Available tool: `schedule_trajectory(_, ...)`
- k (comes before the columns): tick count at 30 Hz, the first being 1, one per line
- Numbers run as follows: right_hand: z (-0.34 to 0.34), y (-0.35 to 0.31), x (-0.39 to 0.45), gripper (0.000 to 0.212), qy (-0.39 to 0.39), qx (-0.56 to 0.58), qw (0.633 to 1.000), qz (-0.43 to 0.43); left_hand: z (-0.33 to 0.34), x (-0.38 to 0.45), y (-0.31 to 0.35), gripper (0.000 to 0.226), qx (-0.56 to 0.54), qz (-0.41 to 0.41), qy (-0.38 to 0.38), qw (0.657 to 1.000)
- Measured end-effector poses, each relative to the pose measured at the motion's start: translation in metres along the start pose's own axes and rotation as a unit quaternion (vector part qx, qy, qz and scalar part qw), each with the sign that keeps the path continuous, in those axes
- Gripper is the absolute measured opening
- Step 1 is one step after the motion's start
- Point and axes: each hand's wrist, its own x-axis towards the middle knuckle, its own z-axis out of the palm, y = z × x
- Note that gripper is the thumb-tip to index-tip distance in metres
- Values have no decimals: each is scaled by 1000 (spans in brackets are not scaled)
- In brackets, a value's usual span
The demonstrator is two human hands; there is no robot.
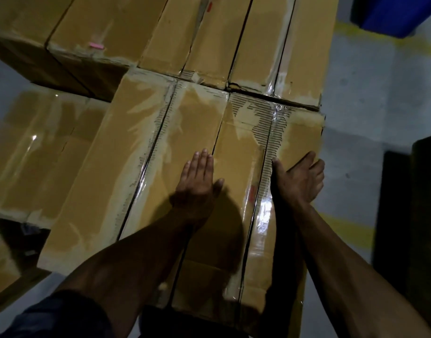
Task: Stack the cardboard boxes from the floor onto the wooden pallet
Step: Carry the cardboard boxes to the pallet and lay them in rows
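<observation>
Several long brown cardboard boxes, sealed with clear tape, lie side by side in a stack below me. My left hand (197, 176) rests flat, fingers straight, on the top of a middle box (192, 123). My right hand (300, 178) lies on the rightmost box (292, 132), thumb along its top seam and fingers bent over its right edge. A further row of boxes (209, 37) butts against these at the back. The wooden pallet is hidden under the stack.
A lower box (39, 147) sits to the left, with more boxes (21, 28) behind it. Grey floor with yellow line markings (380, 69) runs along the right. A blue object (400, 13) stands at the top right, a dark object (414, 215) at the right.
</observation>
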Motion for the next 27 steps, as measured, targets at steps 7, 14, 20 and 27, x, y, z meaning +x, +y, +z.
schedule_trajectory(7,-3,18,-42,80,-58,-60,995,-46,-30,-7,0,76,-5,-17,-132,991)
schedule_trajectory(14,-20,55,-164,70,-134,-100,976,-141,-41,-92,-16,83,-48,0,-167,985)
schedule_trajectory(20,-11,80,-272,83,-191,-141,939,-249,-25,-188,-44,87,-39,38,-175,983)
schedule_trajectory(27,-2,82,-316,99,-221,-237,887,-329,-21,-243,-73,104,5,103,-201,974)
